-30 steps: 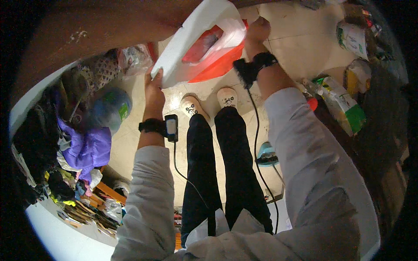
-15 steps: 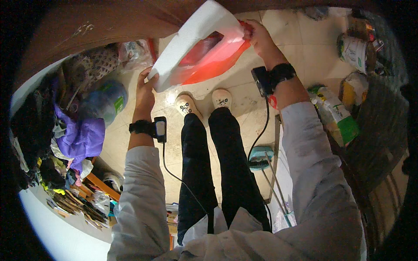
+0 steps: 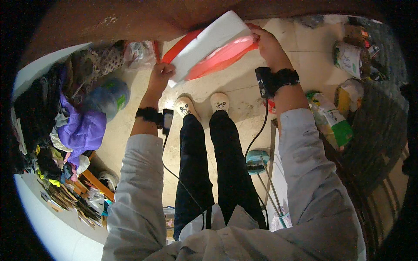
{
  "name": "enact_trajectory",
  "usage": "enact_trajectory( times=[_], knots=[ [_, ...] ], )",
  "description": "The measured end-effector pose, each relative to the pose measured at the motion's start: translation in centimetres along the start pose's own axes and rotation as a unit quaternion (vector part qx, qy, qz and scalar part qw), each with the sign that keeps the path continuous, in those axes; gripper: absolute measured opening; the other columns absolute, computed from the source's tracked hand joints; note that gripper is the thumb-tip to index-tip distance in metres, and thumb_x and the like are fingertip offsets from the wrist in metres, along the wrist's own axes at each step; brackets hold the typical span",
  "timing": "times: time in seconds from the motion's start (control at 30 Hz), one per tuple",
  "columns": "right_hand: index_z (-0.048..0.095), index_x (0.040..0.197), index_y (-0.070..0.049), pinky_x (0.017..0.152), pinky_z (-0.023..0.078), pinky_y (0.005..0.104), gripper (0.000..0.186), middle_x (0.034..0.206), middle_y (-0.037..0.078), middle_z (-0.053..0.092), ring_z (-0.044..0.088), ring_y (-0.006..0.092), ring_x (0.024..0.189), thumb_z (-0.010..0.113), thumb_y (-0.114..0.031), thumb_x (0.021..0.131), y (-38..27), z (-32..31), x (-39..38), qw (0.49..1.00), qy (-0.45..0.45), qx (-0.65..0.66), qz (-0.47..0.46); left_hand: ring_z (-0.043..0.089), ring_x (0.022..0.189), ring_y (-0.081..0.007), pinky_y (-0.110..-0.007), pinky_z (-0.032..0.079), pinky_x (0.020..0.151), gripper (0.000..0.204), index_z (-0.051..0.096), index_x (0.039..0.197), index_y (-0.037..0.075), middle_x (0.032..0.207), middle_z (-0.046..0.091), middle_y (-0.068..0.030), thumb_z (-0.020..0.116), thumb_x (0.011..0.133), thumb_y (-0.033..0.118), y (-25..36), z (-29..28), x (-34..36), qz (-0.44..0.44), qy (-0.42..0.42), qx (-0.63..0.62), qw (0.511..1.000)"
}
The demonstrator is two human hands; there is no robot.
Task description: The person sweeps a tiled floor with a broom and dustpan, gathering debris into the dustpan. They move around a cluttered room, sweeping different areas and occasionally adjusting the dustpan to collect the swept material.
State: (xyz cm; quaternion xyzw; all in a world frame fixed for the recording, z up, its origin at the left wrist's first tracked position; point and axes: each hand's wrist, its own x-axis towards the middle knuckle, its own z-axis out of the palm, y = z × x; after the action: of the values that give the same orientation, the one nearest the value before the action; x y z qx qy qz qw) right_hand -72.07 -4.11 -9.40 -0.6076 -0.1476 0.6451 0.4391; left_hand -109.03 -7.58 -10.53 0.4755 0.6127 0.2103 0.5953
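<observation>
At the top centre, a white piece, apparently foam [image 3: 213, 35], lies across a red plastic bag [image 3: 217, 61]. My left hand [image 3: 161, 76] pinches the left end, where white piece and red plastic meet. My right hand [image 3: 264, 41] has its fingers closed on the red bag's right end, by the tip of the white piece. A brown surface [image 3: 130, 21] spans the top edge, just beyond the bag. Both wrists carry black strapped devices with cables.
Below are tiled floor [image 3: 305, 43] and my cream shoes [image 3: 220, 102]. At left are a clear plastic bag [image 3: 138, 54], a blue jug [image 3: 102, 102], purple cloth [image 3: 82, 130] and piled clothes. At right are packages [image 3: 331, 117], a brush and dustpan [image 3: 257, 161] and dark corrugated material [image 3: 379, 122].
The white piece has turned, its top end moving down and right, and now shows less opening. More red plastic shows at upper left. My right hand has moved rightward and slightly down.
</observation>
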Motion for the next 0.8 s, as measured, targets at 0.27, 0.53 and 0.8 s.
enact_trajectory(
  times=[0.27,0.53,0.8],
  knots=[
    [0.055,0.114,-0.009,0.090,0.033,0.0295,0.039,0.105,0.004,0.058,0.049,0.0180,0.103,0.049,-0.035,0.086,-1.5,2.8,-1.4,0.989,0.132,-0.005,0.061,0.052,0.070,-0.0125,-0.025,0.043,0.063,0.026,0.060,0.094,0.003,0.079,0.058,-0.0042,0.061,0.069,-0.003,-0.3,3.0,4.1,-0.017,0.082,-0.077,0.994],
    [0.055,0.108,-0.007,0.081,0.042,0.0334,0.032,0.104,0.007,0.056,0.053,0.0210,0.095,0.057,-0.023,0.080,-0.5,2.8,-0.5,0.984,-0.036,0.001,-0.176,0.040,0.110,-0.0238,-0.036,0.038,0.088,0.044,0.049,0.114,0.012,0.121,0.038,-0.0111,0.063,0.073,0.005,-1.2,1.7,6.3,0.090,0.086,0.133,0.983],
    [0.049,0.116,-0.009,0.091,0.036,0.0307,0.038,0.118,0.007,0.051,0.047,0.0197,0.109,0.058,-0.020,0.081,0.7,2.8,1.9,0.998,0.001,0.045,-0.049,0.025,0.124,-0.0391,-0.057,0.022,0.097,0.058,0.028,0.132,0.023,0.133,0.027,-0.0215,0.052,0.083,0.043,2.4,1.8,3.8,0.140,0.109,0.548,0.818]
  ],
)
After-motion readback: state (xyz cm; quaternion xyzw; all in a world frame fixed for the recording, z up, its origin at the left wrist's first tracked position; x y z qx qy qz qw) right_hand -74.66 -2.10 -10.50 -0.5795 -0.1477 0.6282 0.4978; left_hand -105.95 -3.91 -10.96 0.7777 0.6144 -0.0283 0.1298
